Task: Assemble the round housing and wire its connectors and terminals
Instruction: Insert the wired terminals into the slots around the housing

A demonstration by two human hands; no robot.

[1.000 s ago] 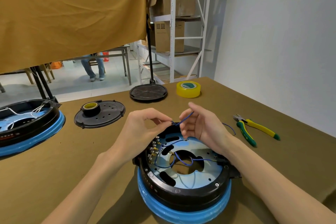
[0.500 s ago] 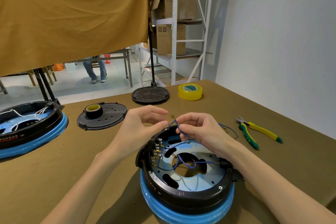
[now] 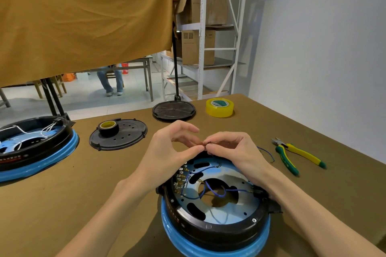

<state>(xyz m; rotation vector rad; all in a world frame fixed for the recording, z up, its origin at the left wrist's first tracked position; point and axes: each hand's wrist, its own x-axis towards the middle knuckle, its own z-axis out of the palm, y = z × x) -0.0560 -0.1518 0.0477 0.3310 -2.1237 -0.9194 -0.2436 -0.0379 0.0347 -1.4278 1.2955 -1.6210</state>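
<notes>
From the head camera, the round housing [image 3: 215, 210] sits on the brown table [image 3: 62, 204] close to the person, a black ring on a blue base with a pale metal plate inside. Thin blue wires [image 3: 211, 191] loop across that plate, running from a row of small terminals [image 3: 181, 177] on its left side to a black connector [image 3: 257, 192] on its right rim. Both hands meet just above the far edge of the housing. The left hand [image 3: 169, 152] has thumb and forefinger pressed together on a small dark piece at the wire's end, its other fingers curled loosely above. The right hand [image 3: 234, 152] pinches the same spot from the other side, fingertips touching those of the left; what lies between them is too small to tell apart. A loose end of blue wire [image 3: 267, 153] trails on the table just right of the right wrist. Further right lie cutting pliers [image 3: 296, 156] with yellow and green handles. Beyond the hands a black cover disc [image 3: 119, 134] carries a roll of black tape [image 3: 108, 127], a second black disc [image 3: 173, 110] lies at the far edge, and a roll of yellow tape [image 3: 219, 107] stands beside it. At the left edge sits a second housing [image 3: 35, 144] with white wires inside.
</notes>
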